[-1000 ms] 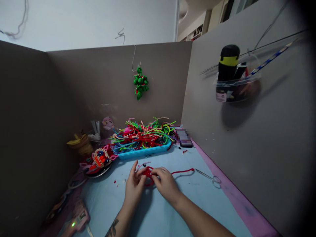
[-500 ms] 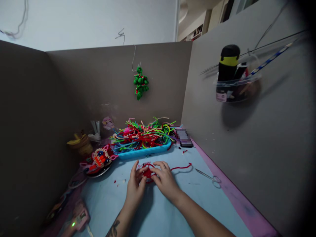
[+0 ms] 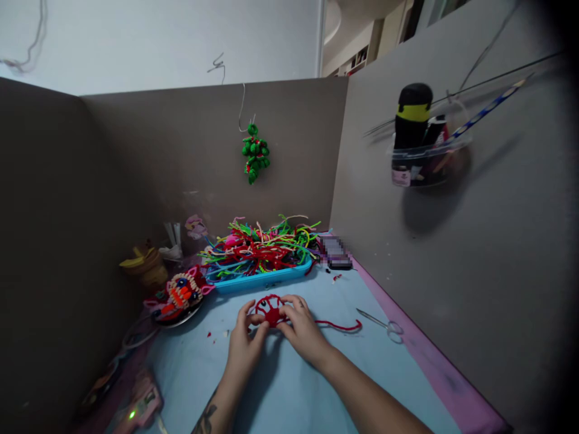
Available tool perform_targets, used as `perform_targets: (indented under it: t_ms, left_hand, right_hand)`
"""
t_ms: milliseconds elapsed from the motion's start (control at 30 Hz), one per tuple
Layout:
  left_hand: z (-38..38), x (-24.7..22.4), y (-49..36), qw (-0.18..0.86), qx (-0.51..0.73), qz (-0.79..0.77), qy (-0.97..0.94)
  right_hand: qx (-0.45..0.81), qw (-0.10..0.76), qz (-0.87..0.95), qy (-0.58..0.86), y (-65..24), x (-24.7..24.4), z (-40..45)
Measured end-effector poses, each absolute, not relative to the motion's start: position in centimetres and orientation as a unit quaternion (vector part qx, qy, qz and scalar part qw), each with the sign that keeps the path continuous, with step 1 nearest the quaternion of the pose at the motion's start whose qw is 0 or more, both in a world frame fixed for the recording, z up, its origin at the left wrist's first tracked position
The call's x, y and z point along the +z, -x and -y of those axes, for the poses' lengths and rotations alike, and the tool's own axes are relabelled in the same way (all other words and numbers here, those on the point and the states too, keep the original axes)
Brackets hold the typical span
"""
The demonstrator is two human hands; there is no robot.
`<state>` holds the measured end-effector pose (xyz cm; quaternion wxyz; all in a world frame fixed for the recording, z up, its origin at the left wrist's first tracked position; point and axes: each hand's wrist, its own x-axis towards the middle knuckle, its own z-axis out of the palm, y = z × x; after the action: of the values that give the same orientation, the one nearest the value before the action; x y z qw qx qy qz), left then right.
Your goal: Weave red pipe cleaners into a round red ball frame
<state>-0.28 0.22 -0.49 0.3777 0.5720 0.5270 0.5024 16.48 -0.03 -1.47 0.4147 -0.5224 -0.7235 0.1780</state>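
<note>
Between my two hands is a round red pipe-cleaner piece (image 3: pixel 272 314) with a solid red middle and curved strands around it, like an open web. A small black-and-white spot shows at its upper left. My left hand (image 3: pixel 246 334) grips its left edge with thumb and fingers. On the other side, my right hand (image 3: pixel 301 328) pinches the right edge, fingertips near the red middle. One loose red pipe-cleaner end (image 3: pixel 341 326) trails rightward across the blue table cover (image 3: pixel 362 374). Scissors (image 3: pixel 384 325) lie farther right, apart from my hands.
Behind my hands, a blue tray (image 3: pixel 266 280) overflows with colourful pipe cleaners. A red-and-orange figure (image 3: pixel 181 292) sits at the left, and a pink glue gun (image 3: pixel 145 401) with a green light lies nearer. A phone (image 3: pixel 335 252) is at back right. Grey panels (image 3: pixel 190 144) enclose the table.
The red piece has tipped up so more of its open web shows. Its loose end has shifted slightly right and down. Both hands keep their hold.
</note>
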Motion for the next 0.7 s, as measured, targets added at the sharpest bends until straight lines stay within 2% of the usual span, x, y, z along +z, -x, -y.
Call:
perform_targets:
  t_ms: [167,400,700]
  left_hand:
    - [-0.1,0.0,0.1,0.379,0.494,-0.516,-0.588]
    - [0.0,-0.2,0.0,0.466,0.501,-0.479,-0.550]
    - [-0.6,-1.4,0.2,0.525,0.510,-0.458,-0.505]
  right_hand:
    - [0.152,0.387,0.743,0.525,-16.3,-1.3,0.1]
    - [0.134,0.384,0.754,0.515,-16.2,-1.6,0.2]
    - [0.110,0.374,0.764,0.514,-16.3,-1.8,0.1]
